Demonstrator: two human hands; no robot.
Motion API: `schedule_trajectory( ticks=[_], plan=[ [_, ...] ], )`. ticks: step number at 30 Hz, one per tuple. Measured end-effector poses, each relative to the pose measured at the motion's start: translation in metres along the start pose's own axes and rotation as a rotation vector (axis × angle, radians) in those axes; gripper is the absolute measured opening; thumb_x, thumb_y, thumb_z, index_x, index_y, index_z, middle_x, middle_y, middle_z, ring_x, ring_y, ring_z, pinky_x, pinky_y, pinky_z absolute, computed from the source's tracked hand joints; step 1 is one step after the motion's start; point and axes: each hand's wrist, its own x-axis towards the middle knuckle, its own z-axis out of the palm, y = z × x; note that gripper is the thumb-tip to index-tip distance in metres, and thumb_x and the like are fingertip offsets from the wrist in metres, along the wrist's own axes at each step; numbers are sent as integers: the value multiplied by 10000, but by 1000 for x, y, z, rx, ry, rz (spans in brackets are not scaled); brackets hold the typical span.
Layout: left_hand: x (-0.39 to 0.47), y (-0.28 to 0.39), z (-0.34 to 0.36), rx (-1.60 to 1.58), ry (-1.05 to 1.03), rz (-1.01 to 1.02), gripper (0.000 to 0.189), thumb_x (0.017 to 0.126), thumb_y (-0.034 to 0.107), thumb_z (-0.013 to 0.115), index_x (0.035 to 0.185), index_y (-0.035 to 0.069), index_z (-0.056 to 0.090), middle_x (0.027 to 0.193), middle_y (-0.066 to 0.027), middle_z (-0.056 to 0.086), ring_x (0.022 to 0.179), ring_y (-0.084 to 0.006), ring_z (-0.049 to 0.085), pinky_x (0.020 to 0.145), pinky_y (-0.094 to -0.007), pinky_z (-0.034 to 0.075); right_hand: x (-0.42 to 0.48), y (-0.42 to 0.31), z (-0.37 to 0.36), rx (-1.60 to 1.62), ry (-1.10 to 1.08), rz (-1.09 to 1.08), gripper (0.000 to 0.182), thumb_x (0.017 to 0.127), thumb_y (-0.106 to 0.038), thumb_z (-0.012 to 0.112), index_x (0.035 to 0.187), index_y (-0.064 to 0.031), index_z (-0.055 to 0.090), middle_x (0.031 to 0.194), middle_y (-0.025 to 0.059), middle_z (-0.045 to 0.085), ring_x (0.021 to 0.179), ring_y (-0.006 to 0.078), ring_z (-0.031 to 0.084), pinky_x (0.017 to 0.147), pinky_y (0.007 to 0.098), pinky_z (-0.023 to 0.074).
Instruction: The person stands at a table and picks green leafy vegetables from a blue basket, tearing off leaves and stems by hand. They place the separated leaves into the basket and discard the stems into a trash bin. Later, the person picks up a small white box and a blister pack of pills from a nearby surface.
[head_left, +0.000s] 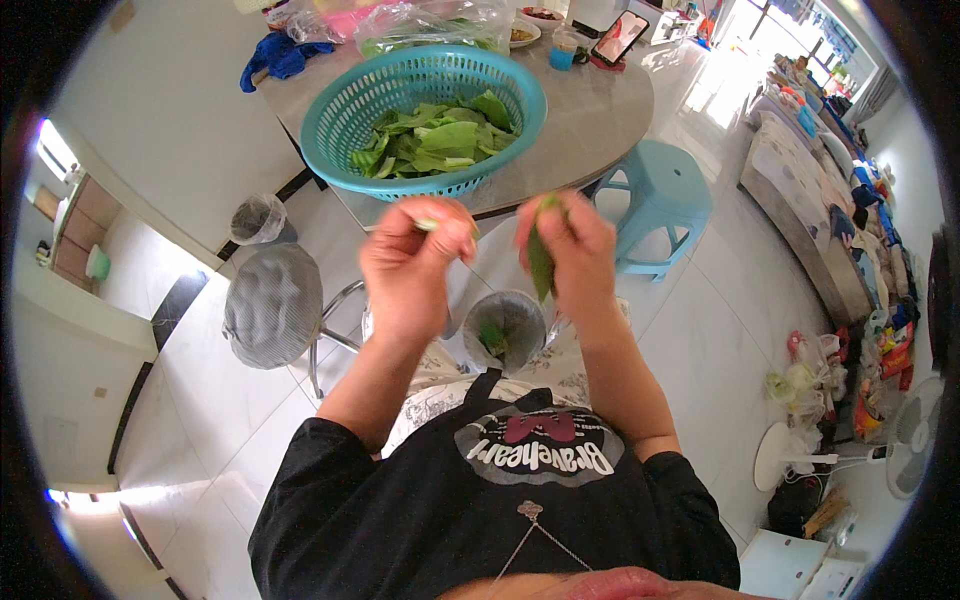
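Observation:
My left hand (412, 251) pinches a small pale piece of vegetable stem (427, 224), mostly hidden by the fingers. A dark green leaf (540, 261) hangs down from the grip of my right hand (576, 247). Both hands are blurred and held apart in front of the table edge. Just beyond them a turquoise perforated plastic basket (319, 161) stands on the table, with a heap of torn leafy greens (442, 139) inside. Below and between the hands is a lined waste bin (517, 311) holding some green scraps (493, 339).
The grey table (600, 112) bears a plastic bag of greens (442, 26), a propped phone (620, 37), a cup of blue liquid (562, 54) and a blue cloth (281, 60). Nearby are a blue plastic stool (667, 180), a round padded stool (274, 307) and another bin (259, 219).

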Motion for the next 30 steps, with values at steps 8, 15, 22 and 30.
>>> schedule_trajectory(
  ticks=[8,15,22,30],
  plan=[
    [108,37,-17,1790,-67,826,290,746,123,655,1010,15,605,971,-155,615,838,-324,593,706,-377,483,77,-18,6,767,98,-67,199,927,-216,459,1046,-77,539,1149,109,549,914,201,551,795,349,454],
    [74,28,15,1102,-286,292,346,777,158,675,1071,5,573,995,-124,602,903,-181,576,765,-292,458,88,-1,33,926,-65,-118,268,909,-234,498,1114,-69,555,1221,55,507,1045,155,483,862,320,426],
    [51,48,-4,1428,-290,397,168,756,13,606,921,5,574,815,-130,568,695,-274,582,606,-333,463,68,-8,24,68,-158,-130,213,784,-83,647,982,-27,596,877,45,626,793,162,594,693,303,466],
    [31,52,-4,1392,-280,565,121,722,22,662,832,2,615,721,-130,605,598,-257,592,531,-319,462,44,-32,43,-261,-29,-185,41,747,0,639,759,16,603,621,75,593,534,126,568,470,255,452]
  ],
)
